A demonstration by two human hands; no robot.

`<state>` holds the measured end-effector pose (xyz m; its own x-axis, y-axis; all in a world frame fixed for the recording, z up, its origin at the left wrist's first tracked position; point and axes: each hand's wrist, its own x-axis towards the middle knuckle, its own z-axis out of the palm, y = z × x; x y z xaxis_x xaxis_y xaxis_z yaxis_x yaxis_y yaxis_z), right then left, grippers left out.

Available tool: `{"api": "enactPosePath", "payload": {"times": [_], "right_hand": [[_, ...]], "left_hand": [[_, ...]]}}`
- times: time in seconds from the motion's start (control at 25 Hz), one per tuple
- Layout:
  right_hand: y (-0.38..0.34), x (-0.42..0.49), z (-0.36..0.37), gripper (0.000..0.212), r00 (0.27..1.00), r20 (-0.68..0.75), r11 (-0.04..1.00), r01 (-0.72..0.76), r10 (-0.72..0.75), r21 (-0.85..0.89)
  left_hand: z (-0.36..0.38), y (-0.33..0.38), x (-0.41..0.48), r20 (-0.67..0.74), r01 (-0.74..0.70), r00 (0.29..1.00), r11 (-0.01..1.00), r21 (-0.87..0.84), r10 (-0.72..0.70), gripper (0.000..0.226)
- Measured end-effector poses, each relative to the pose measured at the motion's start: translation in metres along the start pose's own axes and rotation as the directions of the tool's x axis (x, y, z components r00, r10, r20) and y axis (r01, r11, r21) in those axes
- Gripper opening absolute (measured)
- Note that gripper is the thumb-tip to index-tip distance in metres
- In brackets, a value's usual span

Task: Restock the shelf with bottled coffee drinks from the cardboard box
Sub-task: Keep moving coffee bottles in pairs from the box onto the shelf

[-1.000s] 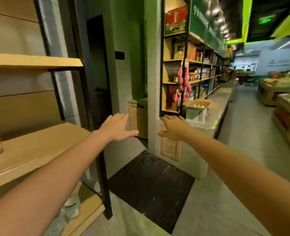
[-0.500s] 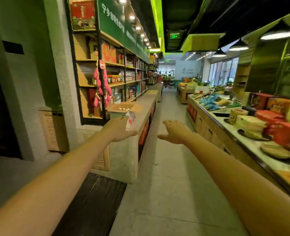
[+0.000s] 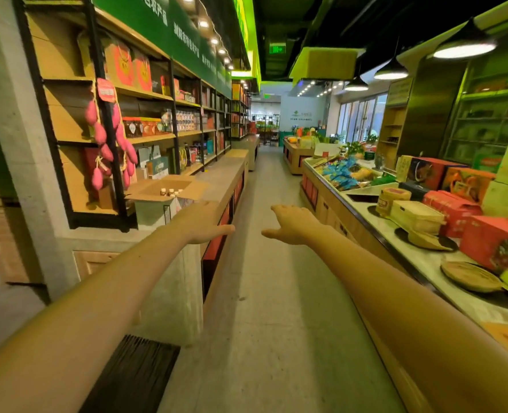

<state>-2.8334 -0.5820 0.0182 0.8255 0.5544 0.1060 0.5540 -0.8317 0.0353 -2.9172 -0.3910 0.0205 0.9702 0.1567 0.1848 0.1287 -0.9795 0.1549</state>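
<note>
Left hand and right hand are held out flat and empty, apparently readied for bottles in the open cardboard box nearby.

- I see my left hand stretched forward over the aisle, palm down, fingers straight, holding nothing.
- My right hand reaches out beside it, a gap between them, fingers relaxed and empty.
- Far left of my left hand, the cardboard box sits on the grey counter, flaps open.
- Brown-capped bottles stand inside the box.
- Behind the box, wooden shelving runs along the left wall, with pink sweet-potato ornaments hanging from its frame.
- On my right, a display counter carries red gift boxes and woven baskets.
- A dark floor mat lies near left.
</note>
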Motion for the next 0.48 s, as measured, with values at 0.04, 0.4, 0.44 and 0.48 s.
{"api": "enactPosePath", "payload": {"times": [0.04,0.4,0.44,0.48], "right_hand": [[0.002,0.028,0.001,0.074,1.0,-0.016,1.0,0.008,-0.008,-0.002],[0.039,0.286,0.007,0.07,0.997,-0.08,1.0,0.0,0.0,0.006],[0.046,0.317,0.013,0.069,0.997,-0.08,1.0,-0.001,0.001,0.003],[0.053,0.346,0.019,0.069,0.997,-0.076,1.0,-0.003,0.003,0.004]], "left_hand": [[0.003,-0.008,0.028,-0.008,-0.002,1.0,1.0,-0.001,0.002,0.078],[0.02,-0.07,0.297,0.0,0.003,1.0,0.998,0.06,-0.003,0.08],[0.027,-0.075,0.326,0.003,-0.003,1.0,0.999,0.053,0.003,0.079],[0.035,-0.08,0.352,0.007,0.001,1.0,0.999,0.04,-0.001,0.079]]}}
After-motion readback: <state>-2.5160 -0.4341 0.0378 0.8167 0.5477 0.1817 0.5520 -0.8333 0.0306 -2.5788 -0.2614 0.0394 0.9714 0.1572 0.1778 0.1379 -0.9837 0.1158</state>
